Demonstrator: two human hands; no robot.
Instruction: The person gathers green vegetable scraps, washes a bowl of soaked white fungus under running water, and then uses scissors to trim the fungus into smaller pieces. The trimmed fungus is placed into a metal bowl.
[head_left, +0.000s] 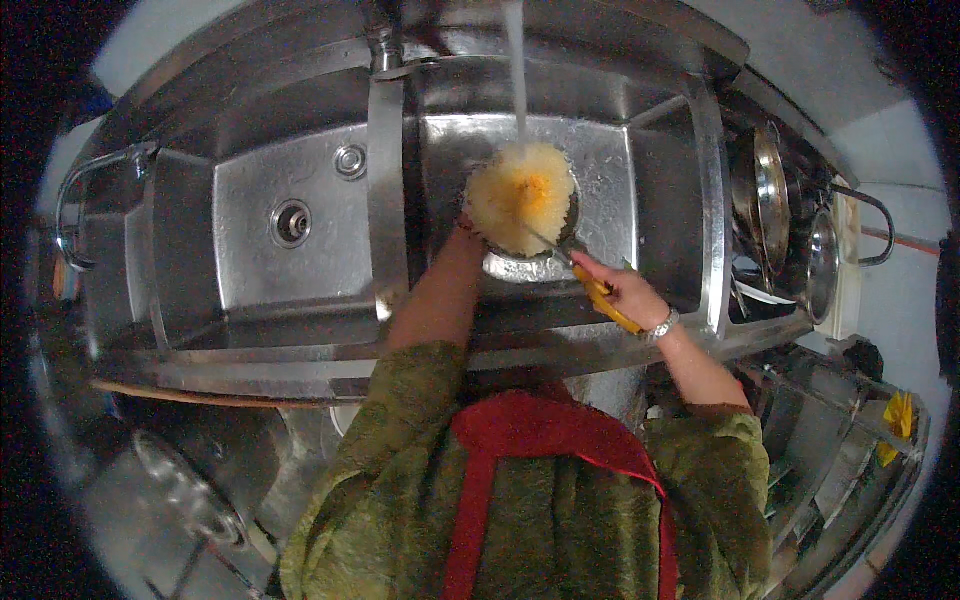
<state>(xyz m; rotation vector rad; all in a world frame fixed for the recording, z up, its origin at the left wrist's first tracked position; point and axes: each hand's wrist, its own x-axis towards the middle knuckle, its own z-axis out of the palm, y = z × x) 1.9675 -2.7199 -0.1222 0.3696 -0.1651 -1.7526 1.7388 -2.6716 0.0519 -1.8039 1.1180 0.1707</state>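
A pale yellow, frilly mass with an orange centre, probably a snow fungus (517, 206), is held above the right sink basin (600, 195). My left hand (468, 220) supports it from the left and below, with most of the fingers hidden behind the frills. In my right hand (628, 294) is a yellow-handled metal cutting tool (601, 292); whether it is a knife or scissors I cannot tell. Its metal end reaches into the fungus near the middle. From above, a stream of water (517, 82) falls onto the fungus's far side. Under its right side a dark rounded edge shows.
A steel divider (388, 187) separates off the left basin (322, 270), which has a drain (290, 223) and a loose round metal strainer or stopper (350, 161). Metal pans and lids (771, 202) stand at the right end. The sink's front rim (262, 371) runs before my body.
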